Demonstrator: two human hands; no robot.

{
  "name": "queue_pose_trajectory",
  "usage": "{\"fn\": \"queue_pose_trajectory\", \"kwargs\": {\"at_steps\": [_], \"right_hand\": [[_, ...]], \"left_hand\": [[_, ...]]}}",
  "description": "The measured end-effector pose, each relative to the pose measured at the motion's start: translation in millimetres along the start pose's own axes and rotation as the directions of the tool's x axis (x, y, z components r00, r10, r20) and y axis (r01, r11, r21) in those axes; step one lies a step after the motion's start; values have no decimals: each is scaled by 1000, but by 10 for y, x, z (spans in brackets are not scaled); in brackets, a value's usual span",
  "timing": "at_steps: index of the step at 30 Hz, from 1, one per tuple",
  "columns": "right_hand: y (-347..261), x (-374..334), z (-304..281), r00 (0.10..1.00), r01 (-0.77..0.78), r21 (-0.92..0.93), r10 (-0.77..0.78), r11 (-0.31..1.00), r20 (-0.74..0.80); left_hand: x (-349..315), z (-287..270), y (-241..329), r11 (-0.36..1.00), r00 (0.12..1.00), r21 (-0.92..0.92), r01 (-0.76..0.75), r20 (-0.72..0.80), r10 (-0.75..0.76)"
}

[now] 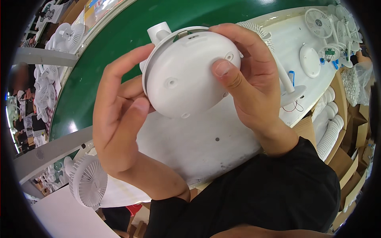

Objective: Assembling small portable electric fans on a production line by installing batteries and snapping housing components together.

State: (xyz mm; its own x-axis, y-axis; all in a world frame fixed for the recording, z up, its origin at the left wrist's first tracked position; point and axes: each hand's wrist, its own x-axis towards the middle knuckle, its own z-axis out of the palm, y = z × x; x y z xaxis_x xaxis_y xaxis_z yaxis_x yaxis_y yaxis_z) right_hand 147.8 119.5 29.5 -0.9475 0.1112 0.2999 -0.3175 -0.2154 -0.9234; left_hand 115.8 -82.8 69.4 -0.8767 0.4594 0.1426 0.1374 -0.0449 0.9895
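Round white fan base, held at upper centre.
The left hand clasps its rim, the right hand grips its face and edge; uneven squeezing could skew its fit where the upper edge gapes. Beneath lies a scuffed white worktable, green surface above; fans fill the upper right, cardboard boxes the lower right.
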Motion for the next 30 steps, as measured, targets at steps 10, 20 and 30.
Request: {"fn": "queue_pose_trajectory", "kwargs": {"at_steps": [10, 20, 30], "right_hand": [[-104, -81, 48, 997, -64, -18, 63, 998, -51], [-63, -82, 103, 996, 46, -20, -45, 999, 72], [-149, 103, -63, 860, 471, -221, -389, 854, 329]], "left_hand": [[-42, 144, 149, 959, 993, 258, 118, -52, -108], [-159, 56, 284, 920, 995, 379, 98, -60, -81], [-93, -23, 218, 814, 966, 522, -256, 120, 227]]}}
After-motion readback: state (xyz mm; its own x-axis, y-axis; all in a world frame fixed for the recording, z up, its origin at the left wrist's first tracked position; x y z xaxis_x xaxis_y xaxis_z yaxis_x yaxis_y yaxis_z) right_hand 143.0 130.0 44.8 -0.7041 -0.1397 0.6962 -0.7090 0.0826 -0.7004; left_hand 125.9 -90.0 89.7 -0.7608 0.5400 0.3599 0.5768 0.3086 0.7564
